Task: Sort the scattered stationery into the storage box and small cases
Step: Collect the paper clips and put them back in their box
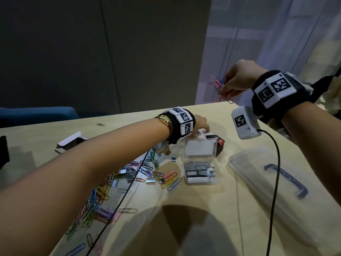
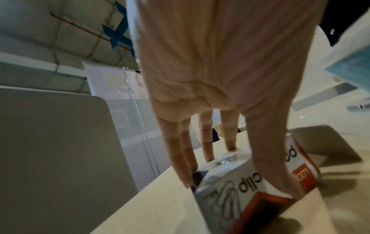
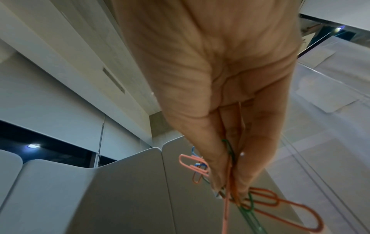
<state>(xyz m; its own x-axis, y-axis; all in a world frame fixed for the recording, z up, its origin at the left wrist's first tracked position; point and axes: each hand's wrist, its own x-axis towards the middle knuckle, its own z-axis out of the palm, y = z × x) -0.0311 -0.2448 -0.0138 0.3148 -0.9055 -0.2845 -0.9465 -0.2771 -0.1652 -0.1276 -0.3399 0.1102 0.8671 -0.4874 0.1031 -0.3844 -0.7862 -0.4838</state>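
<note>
Your left hand (image 2: 230,88) is down on the paper clip box (image 2: 258,186), the small cardboard one with white, black and orange print that sits on the table (image 1: 212,209) just behind the clear staple case (image 1: 200,164). The fingers (image 2: 176,152) reach down its far side and the thumb comes down the near printed face, so the box is grasped between them; the top flap looks open, with something metallic showing at the opening, too blurred to identify. Your right hand (image 1: 238,78) is raised above the far table edge, fingertips pressed together around a bunch of coloured paper clips (image 3: 266,204): pink, blue, green and orange ones stick out and dangle on both sides of the pinch. The staple case stands with its lid up, and its tray is packed with silver staple strips (image 1: 199,170). The loose pile of coloured clips (image 1: 114,185) is spread over the table under and beside your left forearm, mixed with a few stray staple strips, and one lone clip (image 1: 100,124) lies farther back. The clear storage box lid (image 1: 276,183) with a dark handle lies flat on the right, near the staple case. A small white open case (image 1: 71,141) sits on the left, well apart from the others. Black cables from the wrist rigs run across the table.
</note>
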